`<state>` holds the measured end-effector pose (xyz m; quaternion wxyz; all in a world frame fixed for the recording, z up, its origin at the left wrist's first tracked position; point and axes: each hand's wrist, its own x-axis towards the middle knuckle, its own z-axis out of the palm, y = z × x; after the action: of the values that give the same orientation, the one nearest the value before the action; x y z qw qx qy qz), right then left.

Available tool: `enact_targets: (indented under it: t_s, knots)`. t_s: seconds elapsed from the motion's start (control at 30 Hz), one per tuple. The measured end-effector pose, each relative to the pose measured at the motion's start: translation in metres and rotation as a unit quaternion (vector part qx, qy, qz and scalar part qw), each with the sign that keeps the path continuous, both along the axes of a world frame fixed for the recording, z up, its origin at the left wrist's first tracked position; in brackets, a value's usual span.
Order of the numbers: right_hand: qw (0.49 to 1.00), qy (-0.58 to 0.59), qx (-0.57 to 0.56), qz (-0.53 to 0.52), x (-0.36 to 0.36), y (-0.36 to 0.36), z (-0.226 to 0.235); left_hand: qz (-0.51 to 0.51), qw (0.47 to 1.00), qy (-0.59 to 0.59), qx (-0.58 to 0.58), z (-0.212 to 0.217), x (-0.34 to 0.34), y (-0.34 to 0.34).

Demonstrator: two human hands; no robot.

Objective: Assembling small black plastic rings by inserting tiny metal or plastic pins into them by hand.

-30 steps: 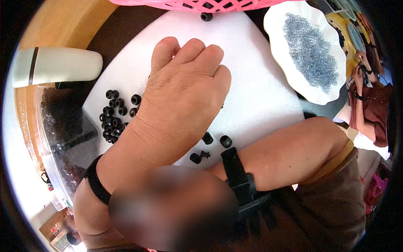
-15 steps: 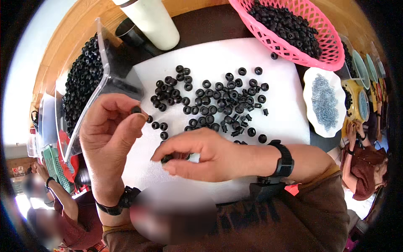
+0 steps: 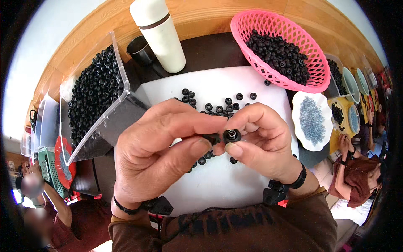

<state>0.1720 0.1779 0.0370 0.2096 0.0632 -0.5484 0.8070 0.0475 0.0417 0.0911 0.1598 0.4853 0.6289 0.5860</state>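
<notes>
Two small black parts met at the centre of the view, held above the white foam mat (image 3: 252,84). The right hand (image 3: 262,143) pinched a black ring-shaped grommet (image 3: 231,135) between thumb and forefinger, its hollow, shiny bore turned up toward the camera. The left hand (image 3: 163,147) pinched a second black piece (image 3: 213,138) between thumb and forefinger, butted against the grommet's side; most of it was hidden by the fingertips. Both parts looked light and probably rubbery or plastic, smooth enough to slip or roll, so a grip on the outer rim, leaving the bore open, seemed the safest hold.

Below the hands, loose black grommets (image 3: 212,107) lay scattered on the mat. A clear plastic bin (image 3: 117,71) heaped with the same parts sat tilted to the left, and a pink mesh basket (image 3: 279,31) held more at the upper right. A white flask (image 3: 161,35) stood upright beside a dark cup (image 3: 138,48) behind the mat. A white dish (image 3: 300,113) of small grey pieces sat to the right. Other people sat at both edges.
</notes>
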Motion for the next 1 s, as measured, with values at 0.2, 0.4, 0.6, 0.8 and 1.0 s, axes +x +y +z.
enact_targets:
  t_s: [0.2, 0.4, 0.6, 0.8, 1.0]
  knots:
    - [0.998, -0.055, -0.006, -0.025, 0.006, 0.012, -0.005, -0.022, 0.998, 0.018, -0.059, -0.003, 0.003, 0.015]
    - [0.989, 0.012, 0.135, -0.059, -0.002, 0.023, -0.016, -0.055, 0.996, 0.032, -0.060, -0.012, -0.005, 0.020]
    - [0.991, 0.000, 0.109, -0.072, -0.006, 0.021, -0.019, -0.041, 0.997, 0.032, -0.059, -0.017, -0.008, 0.018]
    - [0.986, 0.012, 0.144, -0.079, -0.005, 0.022, -0.020, -0.048, 0.997, 0.034, -0.058, -0.017, -0.008, 0.018]
    - [0.985, 0.000, 0.145, -0.096, -0.007, 0.022, -0.024, -0.033, 0.991, 0.107, -0.074, -0.017, -0.005, 0.019]
